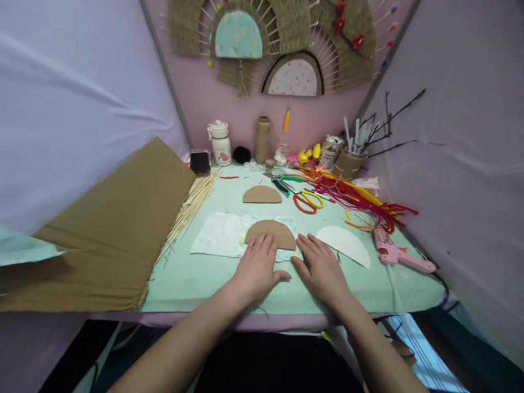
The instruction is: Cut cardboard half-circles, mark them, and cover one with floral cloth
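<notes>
A brown cardboard half-circle [271,230] lies on a strip of pale patterned fabric [216,234] on the table. My left hand [258,267] rests flat, its fingertips on the lower edge of the cardboard and the thumb apart. Just to the right, my right hand [321,267] is spread with its fingertips at the fabric's right end, close to the cardboard's corner. Beside that hand lies a white half-circle [346,245], partly behind its fingers. Farther back sits a second cardboard half-circle [262,195].
Scissors [307,204], pliers [282,184] and colored pipe cleaners [360,199] lie at the back right. A pink glue gun [403,256] is at the right edge. Thin straw sticks [186,213] and a large cardboard sheet [110,229] occupy the left. A bottle [221,144] and twine spool [263,141] stand behind.
</notes>
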A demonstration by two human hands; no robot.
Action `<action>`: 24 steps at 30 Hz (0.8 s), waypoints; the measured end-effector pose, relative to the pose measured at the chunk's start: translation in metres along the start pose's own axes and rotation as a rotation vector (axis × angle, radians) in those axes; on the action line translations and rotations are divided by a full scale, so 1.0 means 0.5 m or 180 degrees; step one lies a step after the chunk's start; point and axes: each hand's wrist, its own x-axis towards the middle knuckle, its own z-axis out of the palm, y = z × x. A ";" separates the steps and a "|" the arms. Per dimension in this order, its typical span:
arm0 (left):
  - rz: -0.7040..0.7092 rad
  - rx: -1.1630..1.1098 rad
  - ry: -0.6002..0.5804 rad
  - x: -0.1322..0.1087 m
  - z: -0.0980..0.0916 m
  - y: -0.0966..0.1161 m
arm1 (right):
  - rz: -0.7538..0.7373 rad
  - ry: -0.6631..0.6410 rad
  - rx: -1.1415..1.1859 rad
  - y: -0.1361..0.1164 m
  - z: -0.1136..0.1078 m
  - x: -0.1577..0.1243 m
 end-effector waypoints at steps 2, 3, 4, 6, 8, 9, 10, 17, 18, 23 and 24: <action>-0.0026 0.0000 0.0022 0.000 0.000 0.003 | -0.0011 0.0035 0.0010 0.001 0.002 0.000; -0.0035 -0.0002 0.0042 0.000 0.001 0.004 | -0.0016 0.0050 0.0017 0.001 0.003 -0.001; -0.0041 -0.0006 0.0058 0.000 0.001 0.006 | -0.0022 0.0061 0.0024 0.002 0.003 -0.001; -0.0046 -0.0006 0.0073 0.000 0.002 0.008 | -0.0030 0.0061 0.0034 0.002 0.004 -0.001; -0.0064 0.0000 0.0054 0.000 0.002 0.009 | -0.0019 0.0040 0.0025 0.002 0.003 -0.001; -0.0064 0.0002 0.0053 0.000 0.002 0.009 | -0.0010 0.0029 0.0017 0.002 0.003 -0.001; -0.0062 0.0003 0.0063 0.000 0.002 0.009 | -0.0003 0.0021 0.0011 0.001 0.003 -0.001; -0.0104 -0.0009 0.0100 0.002 0.007 0.013 | 0.0043 0.0009 0.0041 -0.002 0.001 0.000; -0.0106 -0.0015 0.0076 0.002 0.004 0.012 | 0.0055 -0.0008 0.0042 -0.002 0.000 0.001; 0.0120 -0.0315 -0.0053 0.007 -0.038 -0.026 | 0.0106 -0.0080 0.0064 -0.004 -0.006 0.002; 0.0168 -0.0436 -0.0077 0.011 -0.049 -0.039 | 0.0119 -0.0085 0.0071 -0.004 -0.007 0.002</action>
